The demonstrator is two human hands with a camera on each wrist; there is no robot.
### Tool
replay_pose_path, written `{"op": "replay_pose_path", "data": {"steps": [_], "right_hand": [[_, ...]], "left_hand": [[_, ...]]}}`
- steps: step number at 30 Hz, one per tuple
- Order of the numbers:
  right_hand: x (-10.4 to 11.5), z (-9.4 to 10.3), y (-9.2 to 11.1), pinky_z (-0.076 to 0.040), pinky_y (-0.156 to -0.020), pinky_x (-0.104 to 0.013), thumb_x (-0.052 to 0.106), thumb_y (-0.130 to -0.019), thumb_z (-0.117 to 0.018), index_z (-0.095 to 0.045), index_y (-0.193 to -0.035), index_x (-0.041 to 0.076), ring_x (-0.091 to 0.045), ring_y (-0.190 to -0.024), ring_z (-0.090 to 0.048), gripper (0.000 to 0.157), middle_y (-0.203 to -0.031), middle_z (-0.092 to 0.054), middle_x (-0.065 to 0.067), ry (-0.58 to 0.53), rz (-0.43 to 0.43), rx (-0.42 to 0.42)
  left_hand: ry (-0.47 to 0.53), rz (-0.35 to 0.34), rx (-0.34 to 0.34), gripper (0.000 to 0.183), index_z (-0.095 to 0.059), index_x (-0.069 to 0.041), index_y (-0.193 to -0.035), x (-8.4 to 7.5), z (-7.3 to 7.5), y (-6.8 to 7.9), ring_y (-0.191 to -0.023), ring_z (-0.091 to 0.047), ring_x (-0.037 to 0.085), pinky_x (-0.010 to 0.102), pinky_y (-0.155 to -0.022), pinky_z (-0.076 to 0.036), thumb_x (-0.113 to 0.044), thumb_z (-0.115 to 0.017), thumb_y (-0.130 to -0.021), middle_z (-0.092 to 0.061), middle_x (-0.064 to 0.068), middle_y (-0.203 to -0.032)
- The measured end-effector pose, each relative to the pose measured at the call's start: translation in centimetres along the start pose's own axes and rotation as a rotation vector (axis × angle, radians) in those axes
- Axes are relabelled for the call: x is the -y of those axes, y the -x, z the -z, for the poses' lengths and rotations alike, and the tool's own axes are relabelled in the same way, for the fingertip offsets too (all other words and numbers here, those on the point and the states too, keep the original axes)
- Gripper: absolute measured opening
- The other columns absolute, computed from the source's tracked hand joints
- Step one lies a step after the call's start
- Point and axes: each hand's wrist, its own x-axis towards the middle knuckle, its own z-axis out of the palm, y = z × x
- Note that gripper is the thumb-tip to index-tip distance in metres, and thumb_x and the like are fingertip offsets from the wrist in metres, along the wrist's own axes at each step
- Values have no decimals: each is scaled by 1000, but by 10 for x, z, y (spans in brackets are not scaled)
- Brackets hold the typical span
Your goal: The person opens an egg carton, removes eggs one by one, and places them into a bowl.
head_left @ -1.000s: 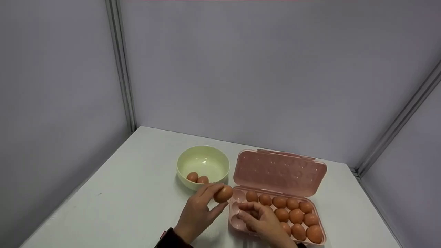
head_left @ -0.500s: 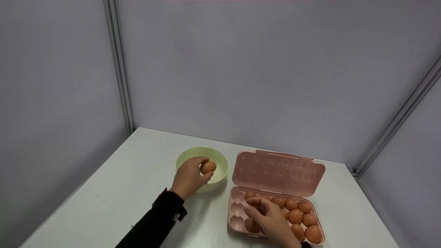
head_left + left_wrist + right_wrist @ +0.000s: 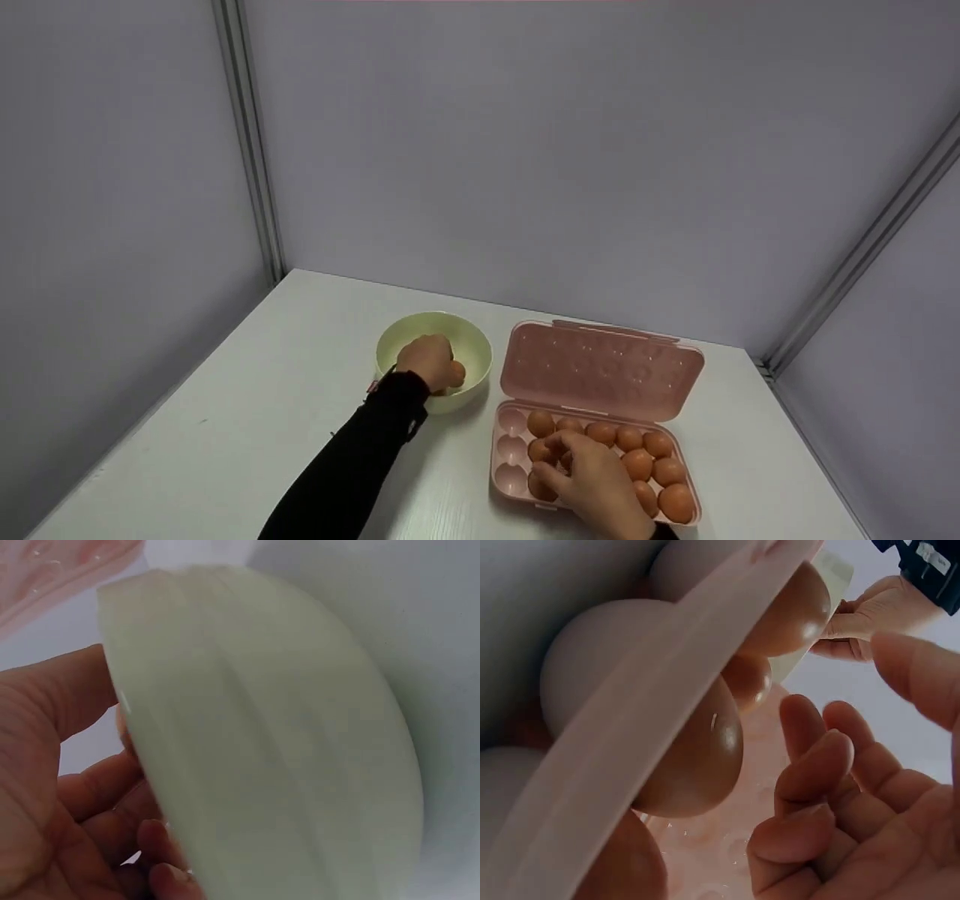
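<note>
My left hand (image 3: 427,361) reaches down into the pale green bowl (image 3: 469,337) and holds a brown egg (image 3: 457,373) between thumb and fingers. In the left wrist view the bowl's wall (image 3: 262,735) hides most of that egg; only a sliver shows by the thumb. Another egg in the bowl is mostly covered by the hand. Over the pink egg carton (image 3: 511,451), my right hand (image 3: 596,480) hovers with loosely bent fingers and nothing in them. In the right wrist view its fingers (image 3: 810,772) stand apart from the nearest egg (image 3: 705,757).
The carton's lid (image 3: 600,371) stands open at the back. Several brown eggs (image 3: 637,465) fill its cups, while the left column of cups is bare. Both containers sit on a white table (image 3: 187,450) enclosed by grey panels (image 3: 562,150).
My left hand has carried the egg from beside the carton leftward and down into the bowl. My right hand has stayed over the carton, shifting only slightly.
</note>
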Motion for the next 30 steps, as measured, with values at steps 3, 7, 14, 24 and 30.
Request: {"op": "replay_pose_path", "data": {"steps": [3,7,14,24,30], "right_hand": [[0,-4,1,-49,-66,-22,35,-89,-85,-72,-102,24,-5,-73,-56,21,-84,-67,12,124,43,-24],[1,-9,3,-47,-65,-23,33,-87,-85,-70,-95,27,-4,-69,-53,18,-78,-64,14,225,85,-60],[6,-10,5,-42,-71,-37,38,-83,-89,-64,-85,30,-13,-71,-49,26,-73,-55,13,319,80,-51],[9,-12,5,-41,-72,-39,31,-84,-82,-61,-86,26,-18,-74,-50,21,-77,-55,8,334,-4,-29],[9,-9,7,-41,-66,-32,27,-81,-80,-62,-79,26,-13,-65,-49,19,-65,-53,10,272,15,-75]], "left_hand": [[-64,9,48,40,-33,-21,-52,-5,1,2,-52,-36,17,35,-51,-32,-10,-63,-74,-32,-8,-51],[-172,46,124,41,-39,-16,-56,-21,13,11,-60,-41,18,39,-56,-43,-10,-72,-81,-43,-3,-61],[-198,62,150,40,-46,-15,-57,-21,12,13,-62,-44,18,41,-61,-50,-15,-77,-83,-53,-2,-66],[-224,43,91,48,-43,-16,-58,-25,12,14,-66,-53,20,46,-69,-57,-28,-79,-86,-52,-1,-65],[-115,-45,-108,33,-76,-9,-81,-43,12,24,-86,-70,31,50,-82,-58,-40,-85,-88,-78,6,-86]]}}
